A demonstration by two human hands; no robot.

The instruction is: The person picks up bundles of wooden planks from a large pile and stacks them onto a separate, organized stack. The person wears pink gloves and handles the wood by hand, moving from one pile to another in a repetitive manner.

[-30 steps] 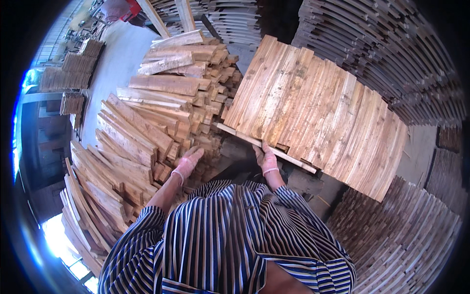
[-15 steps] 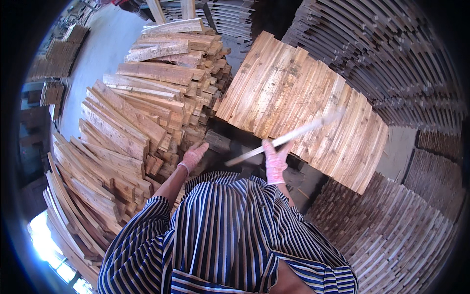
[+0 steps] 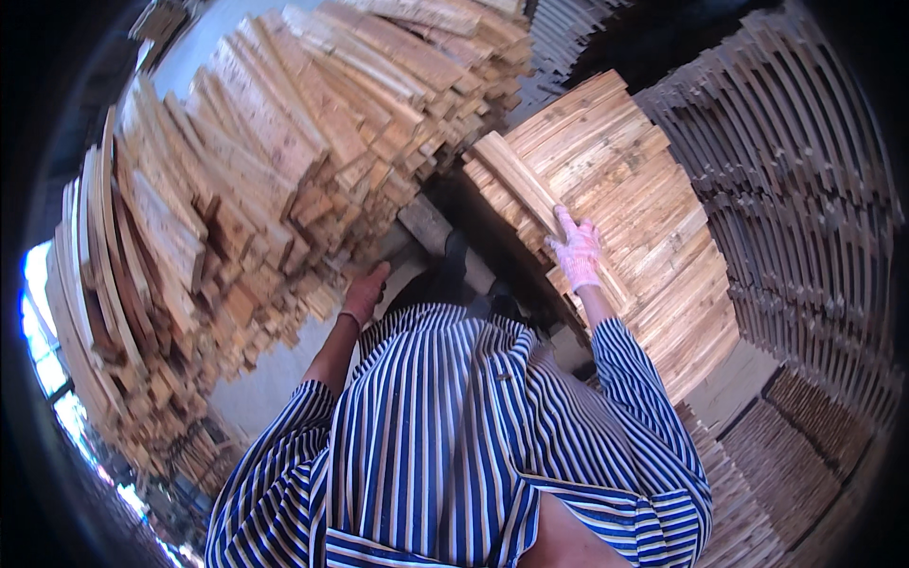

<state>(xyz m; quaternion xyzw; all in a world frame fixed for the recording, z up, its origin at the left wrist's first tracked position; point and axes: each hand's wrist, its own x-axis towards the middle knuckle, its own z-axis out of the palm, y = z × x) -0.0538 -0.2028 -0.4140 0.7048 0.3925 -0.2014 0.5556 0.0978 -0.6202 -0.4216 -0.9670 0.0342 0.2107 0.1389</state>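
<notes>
A pale wooden slat lies slantwise across the top of a stack of planks at the right. My right hand, in a pinkish knit glove, rests on this slat with its fingers spread over it, and part of the slat is hidden beneath the palm. Low in front of the large heap of loose boards, my left hand hangs in shadow. It wears a similar glove, its fingers look loosely extended, and I see nothing in it.
Tall stacks of darker, thin boards rise on the far right. Lower bundles of boards stand at the lower right. Between heap and plank stack runs a dark gap, with a grey block near my feet.
The slat, tilted in the air by my right hand before, now lies on the plank stack. My right hand has moved forward and right onto it. The view has turned toward the left.
</notes>
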